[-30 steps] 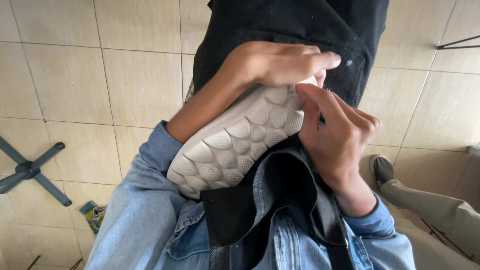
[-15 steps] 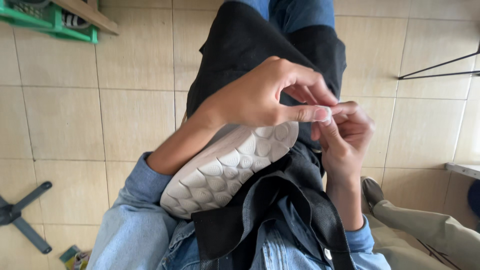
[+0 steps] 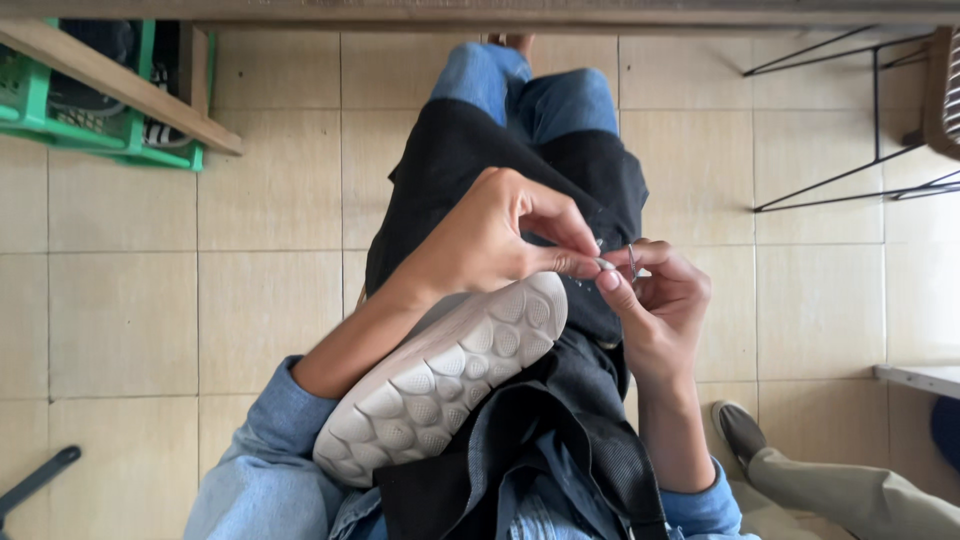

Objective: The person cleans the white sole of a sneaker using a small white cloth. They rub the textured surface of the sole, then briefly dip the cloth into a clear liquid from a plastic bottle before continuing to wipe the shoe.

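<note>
Pale grey rubber is what catches the eye first: the pale grey shoe with its bumpy, pod-patterned rubber sole lies sole-up across the person's lap, on a black cloth apron spread over blue jeans, its toe end pointing toward the hands.

The left hand reaches over the toe of the shoe, its thumb and forefinger pinched shut on something very small and light-coloured, seemingly the end of a thread or a needle, though it is too fine to tell. The right hand is curled closed just beside it, fingertips meeting the left ones, and holds a thin metal needle-like tool upright between its fingers.

The risks from here look small but real. Both hands are busy at one point, so nothing but the lap and left forearm steadies the shoe; a shift of the knees could let it roll off onto the beige tiled floor. The sharp tip stands very close to the left fingertips, so a slip or a jerk could prick a finger. The pinched piece is tiny, and if the grip loosens it could drop into the apron's dark folds and be hard to find.

A green plastic crate sits under a wooden shelf at the upper left, and another person's shoe and trouser leg show at the lower right.
</note>
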